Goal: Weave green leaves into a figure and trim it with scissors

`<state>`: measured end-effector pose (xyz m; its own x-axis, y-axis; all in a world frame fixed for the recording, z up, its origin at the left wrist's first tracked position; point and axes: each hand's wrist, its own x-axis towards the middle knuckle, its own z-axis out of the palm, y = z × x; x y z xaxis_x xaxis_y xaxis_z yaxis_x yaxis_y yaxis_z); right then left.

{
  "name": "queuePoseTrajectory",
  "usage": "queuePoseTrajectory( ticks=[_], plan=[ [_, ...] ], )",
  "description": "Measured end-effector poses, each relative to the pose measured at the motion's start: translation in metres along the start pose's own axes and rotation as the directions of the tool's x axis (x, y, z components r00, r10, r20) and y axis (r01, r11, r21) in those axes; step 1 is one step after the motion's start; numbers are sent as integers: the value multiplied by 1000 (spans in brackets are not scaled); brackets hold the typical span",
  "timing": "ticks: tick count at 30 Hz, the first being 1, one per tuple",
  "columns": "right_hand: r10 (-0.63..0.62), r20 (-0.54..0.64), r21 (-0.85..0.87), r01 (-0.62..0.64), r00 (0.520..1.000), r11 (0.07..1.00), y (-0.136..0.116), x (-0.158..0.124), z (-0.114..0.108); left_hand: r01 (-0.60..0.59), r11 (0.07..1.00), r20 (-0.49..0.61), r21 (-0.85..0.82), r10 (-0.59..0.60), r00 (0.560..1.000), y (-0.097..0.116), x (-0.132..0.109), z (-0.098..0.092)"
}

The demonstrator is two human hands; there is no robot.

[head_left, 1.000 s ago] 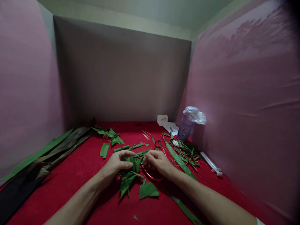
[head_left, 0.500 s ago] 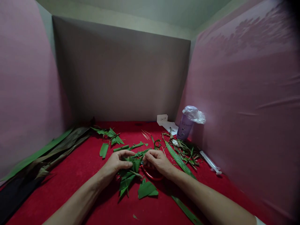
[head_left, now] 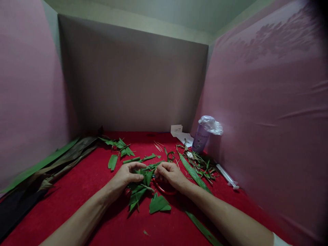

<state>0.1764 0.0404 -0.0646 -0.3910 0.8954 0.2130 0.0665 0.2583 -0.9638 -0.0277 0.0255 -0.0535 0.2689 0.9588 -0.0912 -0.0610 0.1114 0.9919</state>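
Note:
My left hand [head_left: 130,176] is closed around a cut-and-folded green leaf piece [head_left: 148,178], thumb in front and fingers behind. Opposite it, my right hand [head_left: 169,174] is pinched at the leaf's right edge; whatever lies between its fingertips is hidden. Beneath that hand a red curved handle [head_left: 166,192] shows, most of its tool covered. Closer to me lie a pointed leaf cluster with a stem [head_left: 137,198] and a loose cut leaf piece [head_left: 160,204], both on the red cloth.
Leaf scraps [head_left: 120,147] and thin sticks [head_left: 159,147] lie beyond my hands. At right are twigs [head_left: 202,165], a syringe [head_left: 227,176], a purple cup [head_left: 200,138] with plastic wrap, and white cards [head_left: 176,130]. Long leaves [head_left: 64,157] run along the left wall.
Both hands stay almost in place around the leaf piece, with only slight finger movement. The whole view has shifted a little.

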Motion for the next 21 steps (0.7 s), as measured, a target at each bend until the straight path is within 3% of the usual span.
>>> queuePoseTrajectory(
  ticks=[5, 12, 21],
  plan=[
    [-5, 1, 1, 5, 1000, 1000, 2, 0, -1, -15, 999, 29, 32, 14, 999, -3, 3, -2],
    [13, 3, 30, -14, 1000, 999, 2, 1, -1, 6, 998, -40, 66, -3, 999, -1, 4, -1],
    [10, -14, 76, -9, 1000, 997, 1, 1, 0, 12, 1000, 12, 15, -12, 1000, 3, 0, 1]
  ],
)
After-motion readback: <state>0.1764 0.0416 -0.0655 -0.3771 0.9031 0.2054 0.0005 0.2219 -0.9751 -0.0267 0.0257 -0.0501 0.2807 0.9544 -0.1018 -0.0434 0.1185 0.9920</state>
